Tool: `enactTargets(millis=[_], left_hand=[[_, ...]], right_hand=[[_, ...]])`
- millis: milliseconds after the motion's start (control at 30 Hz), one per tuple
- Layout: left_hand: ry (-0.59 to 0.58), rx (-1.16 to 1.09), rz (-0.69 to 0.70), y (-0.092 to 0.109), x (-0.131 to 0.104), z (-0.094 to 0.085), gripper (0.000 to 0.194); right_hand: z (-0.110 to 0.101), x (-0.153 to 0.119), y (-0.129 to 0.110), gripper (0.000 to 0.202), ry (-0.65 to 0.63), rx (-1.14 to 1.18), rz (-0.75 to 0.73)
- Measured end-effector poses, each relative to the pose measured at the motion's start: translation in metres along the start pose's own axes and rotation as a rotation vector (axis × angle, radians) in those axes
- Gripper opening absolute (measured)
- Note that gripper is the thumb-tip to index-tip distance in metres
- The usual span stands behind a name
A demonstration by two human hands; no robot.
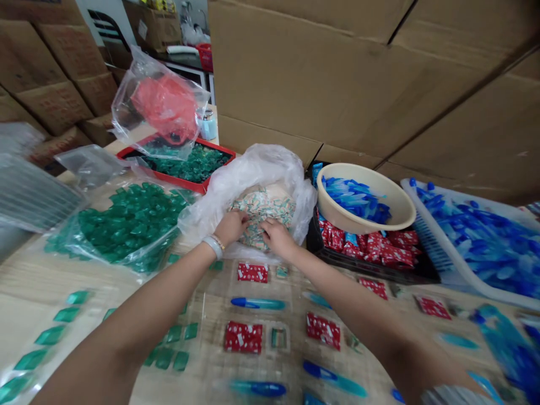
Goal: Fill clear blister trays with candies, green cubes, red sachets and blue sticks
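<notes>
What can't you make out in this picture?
Head view: whether left hand or right hand holds a piece; fingers cover it.
Head view: print on the small pieces; too small.
Head view: back of the black crate; the basin covers it.
Head view: right end of the white basket; picture edge cuts it.

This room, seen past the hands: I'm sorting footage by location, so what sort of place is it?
Probably a small packing workshop: stacked cartons, a basin of blue pieces, red packets in rows.
</notes>
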State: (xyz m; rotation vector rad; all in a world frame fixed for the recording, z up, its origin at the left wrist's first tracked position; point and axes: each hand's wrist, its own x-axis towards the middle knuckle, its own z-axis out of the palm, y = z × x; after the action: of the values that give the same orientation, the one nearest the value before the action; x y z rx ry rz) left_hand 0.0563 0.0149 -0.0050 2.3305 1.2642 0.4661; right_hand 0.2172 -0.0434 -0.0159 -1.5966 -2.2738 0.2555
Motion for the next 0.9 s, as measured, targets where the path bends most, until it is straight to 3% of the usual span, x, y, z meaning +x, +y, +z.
enactTargets(millis=[267, 433, 633, 733, 900], left_hand=[[0.037, -0.085, -0.012, 0.006, -0.002, -0.012, 0.017], [-0.140, -0.293, -0.046, -0.004, -0.014, -0.017, 0.019], [-0.049, -0.254, -0.079, -0.002, -0.019, -0.011, 0.020], [-0.078, -0.293, -0.068, 0.004, -0.015, -0.010, 0.022], [-0.141, -0.261, -0.035, 0.015, -0.011, -0.013, 0.026]], right_hand=[[0.003, -0.002, 0.002, 0.017, 0.022, 0.068, -0.001], [-0.005, -0.002, -0.004, 0.015, 0.031, 0.123, 0.052], [-0.005, 0.000, -0.012, 0.015, 0.044, 0.423, 0.100], [0.001, 0.001, -0.013, 0.016, 0.030, 0.600, 0.192], [-0.002, 0.002, -0.017, 0.035, 0.036, 0.470, 0.214]])
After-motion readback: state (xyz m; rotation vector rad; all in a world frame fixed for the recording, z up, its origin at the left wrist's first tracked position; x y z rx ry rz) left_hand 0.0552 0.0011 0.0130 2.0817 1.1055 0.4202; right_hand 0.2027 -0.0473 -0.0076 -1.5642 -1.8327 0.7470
